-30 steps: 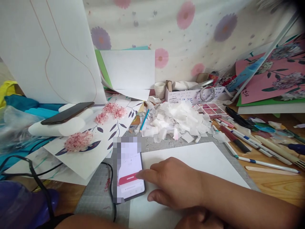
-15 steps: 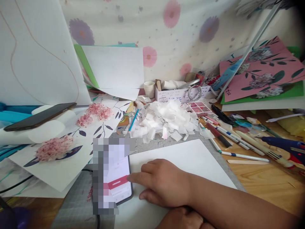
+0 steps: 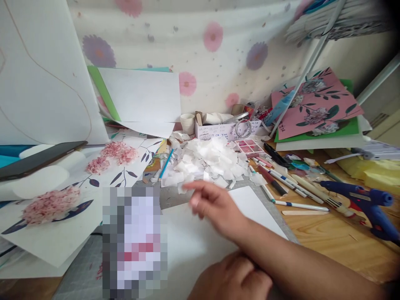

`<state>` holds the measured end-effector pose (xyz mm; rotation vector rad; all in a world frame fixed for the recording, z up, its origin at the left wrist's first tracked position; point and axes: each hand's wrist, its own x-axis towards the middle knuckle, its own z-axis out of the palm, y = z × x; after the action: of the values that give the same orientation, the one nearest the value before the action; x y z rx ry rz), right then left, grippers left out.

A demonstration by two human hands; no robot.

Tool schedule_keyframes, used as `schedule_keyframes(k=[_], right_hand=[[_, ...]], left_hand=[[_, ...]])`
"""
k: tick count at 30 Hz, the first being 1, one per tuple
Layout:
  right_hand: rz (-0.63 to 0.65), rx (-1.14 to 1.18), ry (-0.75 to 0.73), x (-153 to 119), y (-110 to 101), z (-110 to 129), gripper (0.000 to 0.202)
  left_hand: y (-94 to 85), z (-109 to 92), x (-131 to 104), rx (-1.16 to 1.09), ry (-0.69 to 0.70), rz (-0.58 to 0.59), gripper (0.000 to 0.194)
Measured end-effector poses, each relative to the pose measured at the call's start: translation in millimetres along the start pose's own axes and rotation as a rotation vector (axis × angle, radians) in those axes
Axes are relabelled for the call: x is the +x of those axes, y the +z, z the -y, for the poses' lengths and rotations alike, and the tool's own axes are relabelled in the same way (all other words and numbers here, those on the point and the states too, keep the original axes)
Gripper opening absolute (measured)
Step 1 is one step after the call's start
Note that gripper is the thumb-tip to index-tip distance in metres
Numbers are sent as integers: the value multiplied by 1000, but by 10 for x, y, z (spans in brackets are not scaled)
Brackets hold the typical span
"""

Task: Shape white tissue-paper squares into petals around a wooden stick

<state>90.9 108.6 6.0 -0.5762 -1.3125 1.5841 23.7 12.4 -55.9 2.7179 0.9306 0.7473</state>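
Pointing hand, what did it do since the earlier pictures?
The right hand stopped touching the phone and moved forward, toward the paper scraps. The view swung right too. The left hand stays low, and the scraps still lie heaped.

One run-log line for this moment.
Right hand: empty, index extended; left hand: curled, over white rectangular paper sheet; loose white paper scraps: piled beyond sheet

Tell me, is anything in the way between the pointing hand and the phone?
Nothing visible is. Between the right hand and the phone, which is blurred over, I see only the flat white sheet and a bit of grey mat.
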Motion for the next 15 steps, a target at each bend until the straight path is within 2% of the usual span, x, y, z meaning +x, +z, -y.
schedule_keyframes(k=[2, 3, 4, 6, 10, 15], right_hand=[[-280, 222, -9, 138, -131, 120, 26], [-370, 289, -14, 200, -205, 178, 24], [-439, 335, -15, 249, -277, 232, 22], [-534, 425, 5, 304, -384, 315, 22], [-600, 529, 24, 288, -391, 380, 23], [-596, 616, 45, 248, -290, 383, 22]], left_hand=[[-195, -13, 45, -94, -125, 27, 31], [-267, -13, 58, -121, -118, 46, 49], [-321, -10, 65, -138, -112, 41, 68], [-376, 2, 67, -140, -93, 40, 92], [-372, 14, 69, -162, -88, 51, 102], [-337, 1, 89, -195, -66, 58, 97]])
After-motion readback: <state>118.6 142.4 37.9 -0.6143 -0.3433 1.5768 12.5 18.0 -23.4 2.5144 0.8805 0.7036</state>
